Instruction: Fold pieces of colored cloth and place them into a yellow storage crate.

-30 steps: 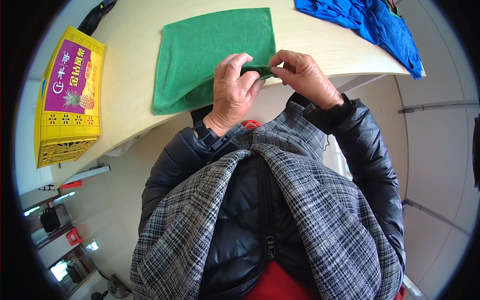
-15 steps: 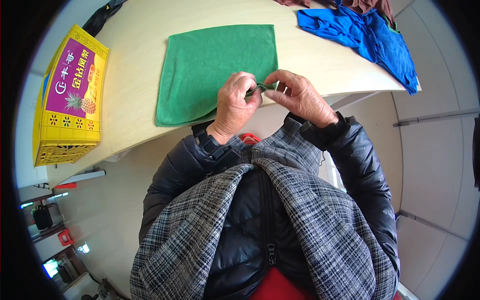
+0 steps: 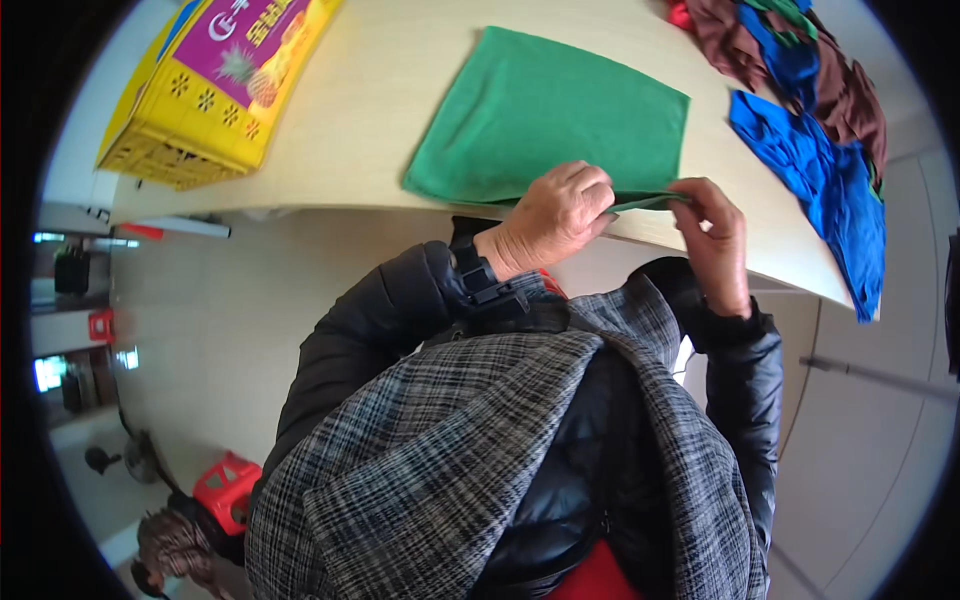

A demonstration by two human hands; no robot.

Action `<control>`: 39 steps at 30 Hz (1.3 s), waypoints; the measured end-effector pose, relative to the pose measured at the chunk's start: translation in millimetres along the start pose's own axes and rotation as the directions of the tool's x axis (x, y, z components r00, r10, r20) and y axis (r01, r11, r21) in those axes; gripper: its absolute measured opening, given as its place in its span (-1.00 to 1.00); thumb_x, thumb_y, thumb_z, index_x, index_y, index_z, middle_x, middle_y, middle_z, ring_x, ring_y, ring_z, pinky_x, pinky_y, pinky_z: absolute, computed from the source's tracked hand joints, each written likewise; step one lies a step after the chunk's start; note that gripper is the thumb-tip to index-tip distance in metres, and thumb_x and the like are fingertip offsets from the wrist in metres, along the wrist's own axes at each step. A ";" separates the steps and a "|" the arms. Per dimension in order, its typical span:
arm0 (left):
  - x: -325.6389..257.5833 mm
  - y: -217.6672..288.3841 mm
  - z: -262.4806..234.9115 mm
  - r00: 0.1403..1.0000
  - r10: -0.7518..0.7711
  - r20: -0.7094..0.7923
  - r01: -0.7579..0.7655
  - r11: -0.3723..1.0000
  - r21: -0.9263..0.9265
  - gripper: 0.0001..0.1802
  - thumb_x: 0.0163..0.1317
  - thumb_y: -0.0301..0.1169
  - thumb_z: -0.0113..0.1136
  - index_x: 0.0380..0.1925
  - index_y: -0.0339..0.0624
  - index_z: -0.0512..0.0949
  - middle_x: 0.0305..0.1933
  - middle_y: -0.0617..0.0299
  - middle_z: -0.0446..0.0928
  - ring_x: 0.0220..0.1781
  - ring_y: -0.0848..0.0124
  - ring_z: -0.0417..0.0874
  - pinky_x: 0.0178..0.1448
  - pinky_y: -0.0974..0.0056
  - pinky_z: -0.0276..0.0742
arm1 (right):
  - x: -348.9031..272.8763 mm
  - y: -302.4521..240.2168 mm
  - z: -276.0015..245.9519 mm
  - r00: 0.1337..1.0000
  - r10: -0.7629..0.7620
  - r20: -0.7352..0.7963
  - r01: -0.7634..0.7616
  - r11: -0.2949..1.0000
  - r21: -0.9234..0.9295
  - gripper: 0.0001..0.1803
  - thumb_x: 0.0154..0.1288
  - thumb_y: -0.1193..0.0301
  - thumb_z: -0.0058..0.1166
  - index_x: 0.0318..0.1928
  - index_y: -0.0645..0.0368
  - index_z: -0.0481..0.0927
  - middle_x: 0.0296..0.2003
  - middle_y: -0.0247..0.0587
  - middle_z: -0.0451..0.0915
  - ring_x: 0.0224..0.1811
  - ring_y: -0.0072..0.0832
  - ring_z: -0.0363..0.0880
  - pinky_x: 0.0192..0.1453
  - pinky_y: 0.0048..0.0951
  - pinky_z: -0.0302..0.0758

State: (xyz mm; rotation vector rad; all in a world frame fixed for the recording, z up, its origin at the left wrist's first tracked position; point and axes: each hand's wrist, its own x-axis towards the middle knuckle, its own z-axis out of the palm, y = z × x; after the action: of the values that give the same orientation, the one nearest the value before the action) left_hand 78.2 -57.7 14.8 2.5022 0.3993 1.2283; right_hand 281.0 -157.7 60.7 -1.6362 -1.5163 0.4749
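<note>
A green cloth (image 3: 565, 115) lies spread on the pale wooden table, its near edge lifted along the table's front. My left hand (image 3: 562, 212) is closed on that near edge, right of its middle. At the near right corner, my right hand (image 3: 715, 232) pinches the cloth between thumb and fingers. The strip of edge between my two hands is raised and drawn fairly straight. The rest of the cloth is flat, with slight creases at its left side.
A yellow plastic crate (image 3: 190, 125) with a purple pineapple panel stands at the table's left. Crumpled blue cloth (image 3: 825, 190) and brown cloth (image 3: 850, 100) lie at the right end. A red stool (image 3: 228, 490) and a person (image 3: 185, 550) are at lower left.
My hands have moved apart, the right one to the cloth's corner, and the bunched edge between them is now stretched out. The whole view has turned and shifted.
</note>
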 end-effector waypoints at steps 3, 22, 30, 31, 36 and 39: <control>-21.9 -15.6 -28.2 0.999 0.011 0.035 -0.014 0.995 0.095 -0.71 -0.05 -0.53 0.44 -0.46 -0.22 0.44 -0.24 0.13 0.54 -0.19 0.15 0.60 -0.13 0.16 0.55 | 1.1 -0.7 -1.8 0.999 -0.034 0.000 0.034 0.999 0.012 -0.84 0.30 0.66 0.13 -0.12 0.24 0.61 -0.43 -0.43 0.55 -0.39 -0.72 0.47 -0.28 -0.63 0.43; -57.2 -73.0 -153.1 0.968 -0.246 0.048 0.230 0.948 0.218 -0.82 0.06 -0.54 0.39 -0.39 -0.26 0.54 -0.25 0.08 0.58 -0.19 0.12 0.62 -0.08 0.18 0.58 | 23.7 1.2 -33.9 0.995 -0.017 -0.101 0.026 0.996 0.086 -0.89 0.40 0.62 0.09 -0.11 0.23 0.60 -0.42 -0.48 0.51 -0.38 -0.73 0.41 -0.26 -0.68 0.37; 23.3 -60.6 -196.6 0.972 -0.232 -0.040 0.231 0.972 -0.034 -0.82 0.19 -0.51 0.38 -0.37 -0.27 0.51 -0.31 0.25 0.54 -0.26 0.40 0.56 -0.09 0.34 0.52 | 56.4 -30.3 -90.4 0.974 -0.138 -0.180 0.165 0.975 0.146 -0.90 0.43 0.55 0.08 -0.10 0.20 0.61 -0.39 -0.50 0.53 -0.41 -0.76 0.39 -0.30 -0.70 0.33; 35.7 -59.1 -202.8 0.972 -0.228 -0.057 0.224 0.972 -0.070 -0.82 0.21 -0.51 0.38 -0.37 -0.26 0.51 -0.31 0.29 0.52 -0.25 0.44 0.54 -0.09 0.36 0.50 | 62.1 -40.4 -100.7 0.973 -0.148 -0.179 0.174 0.975 0.137 -0.90 0.44 0.53 0.08 -0.10 0.20 0.61 -0.39 -0.50 0.53 -0.41 -0.77 0.39 -0.31 -0.71 0.33; 108.8 -39.7 -242.4 0.976 -0.206 -0.078 0.191 0.968 -0.160 -0.83 0.28 -0.49 0.33 -0.36 -0.25 0.49 -0.32 0.40 0.49 -0.25 0.56 0.48 -0.10 0.39 0.46 | 94.0 -88.4 -165.8 0.966 -0.208 -0.152 0.232 0.958 0.167 -0.84 0.46 0.48 0.06 -0.04 0.22 0.62 -0.37 -0.48 0.56 -0.38 -0.79 0.42 -0.30 -0.69 0.39; 141.0 -30.9 -262.3 0.981 -0.172 -0.088 0.155 0.973 -0.172 -0.85 0.31 -0.49 0.30 -0.33 -0.23 0.49 -0.27 0.42 0.48 -0.20 0.59 0.47 -0.05 0.43 0.43 | 105.7 -108.9 -186.1 0.963 -0.193 -0.186 0.215 0.971 0.108 -0.85 0.46 0.47 0.07 -0.06 0.24 0.62 -0.41 -0.50 0.54 -0.43 -0.79 0.40 -0.35 -0.74 0.33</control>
State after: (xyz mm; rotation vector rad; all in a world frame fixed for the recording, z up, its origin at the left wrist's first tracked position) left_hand -51.7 67.6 253.7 2.2274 0.4983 1.2715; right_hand 373.1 -124.9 280.0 -1.3680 -1.4736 0.3003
